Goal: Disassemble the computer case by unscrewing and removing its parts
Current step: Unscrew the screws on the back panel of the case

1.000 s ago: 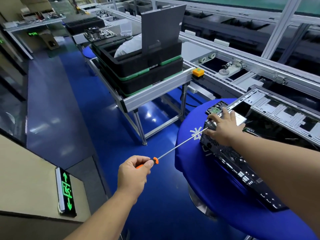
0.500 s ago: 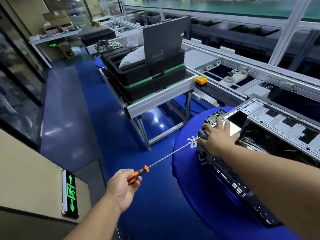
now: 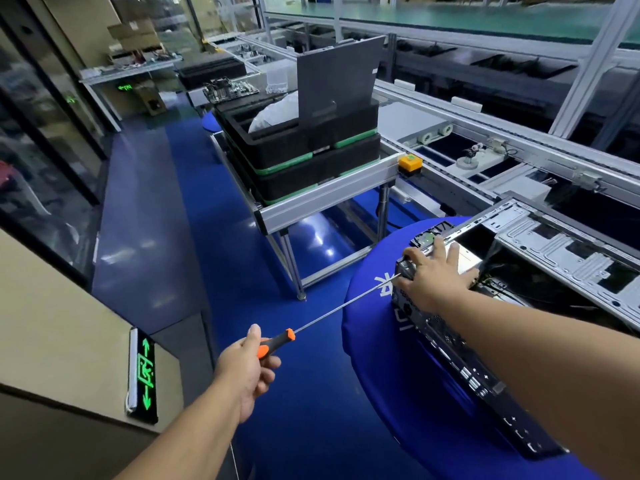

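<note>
Screwdriver [image 3: 332, 310] tip behind right hand [image 3: 433, 282].

The case [image 3: 460, 344] lies flat on its side, open top showing a silver metal frame, its black port-studded rear panel facing the viewer. The right hand [image 3: 433, 278] rests on its near corner. The screwdriver [image 3: 332, 311], black and orange handle gripped in the left hand [image 3: 247, 367], reaches its long thin shaft to that corner; its tip is probably hidden under the right hand.

Two bare forearms enter from the frame's bottom and lower right, no sleeves in view. The left hand [image 3: 247, 370] and right hand [image 3: 434, 282] wear no gloves, rings or watch.
</note>
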Demonstrator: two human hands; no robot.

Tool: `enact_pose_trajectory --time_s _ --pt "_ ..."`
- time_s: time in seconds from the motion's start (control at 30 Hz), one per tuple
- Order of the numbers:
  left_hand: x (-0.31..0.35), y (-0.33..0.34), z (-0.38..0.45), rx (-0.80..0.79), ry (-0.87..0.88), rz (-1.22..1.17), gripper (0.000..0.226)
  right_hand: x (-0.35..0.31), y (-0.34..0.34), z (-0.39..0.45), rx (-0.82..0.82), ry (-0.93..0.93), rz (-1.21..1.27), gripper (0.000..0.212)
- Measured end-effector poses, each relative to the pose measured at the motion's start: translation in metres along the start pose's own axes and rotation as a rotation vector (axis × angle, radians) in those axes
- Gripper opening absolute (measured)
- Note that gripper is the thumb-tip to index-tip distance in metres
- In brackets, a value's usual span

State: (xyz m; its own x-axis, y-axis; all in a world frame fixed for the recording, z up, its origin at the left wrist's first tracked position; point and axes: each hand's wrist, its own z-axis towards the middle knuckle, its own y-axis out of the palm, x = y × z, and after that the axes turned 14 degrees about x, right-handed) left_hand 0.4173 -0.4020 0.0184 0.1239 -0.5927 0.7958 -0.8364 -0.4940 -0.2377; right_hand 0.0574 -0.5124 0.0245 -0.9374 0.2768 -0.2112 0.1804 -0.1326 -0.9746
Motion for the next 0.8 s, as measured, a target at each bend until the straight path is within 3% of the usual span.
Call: enact_pose_trajectory --time_s 0.17,0.57,0.8 --pt "-0.0030 -0.0069 -0.0035 -0.101 0.087 -0.149 0.012 -0.0007 -0.0010 0.0001 -0.012 -0.001 0.003 0.058" --pt "-0.0062 -0.0065 0.0030 -0.132 0.158 -0.193 0.008 -0.0021 -0.0015 0.0004 -0.023 0.001 -0.015 0.065" --pt "-0.0065 -0.0066 0.0041 -0.005 0.121 0.012 0.040 -0.0008 -0.0032 -0.0021 -0.028 -0.010 0.000 0.067"
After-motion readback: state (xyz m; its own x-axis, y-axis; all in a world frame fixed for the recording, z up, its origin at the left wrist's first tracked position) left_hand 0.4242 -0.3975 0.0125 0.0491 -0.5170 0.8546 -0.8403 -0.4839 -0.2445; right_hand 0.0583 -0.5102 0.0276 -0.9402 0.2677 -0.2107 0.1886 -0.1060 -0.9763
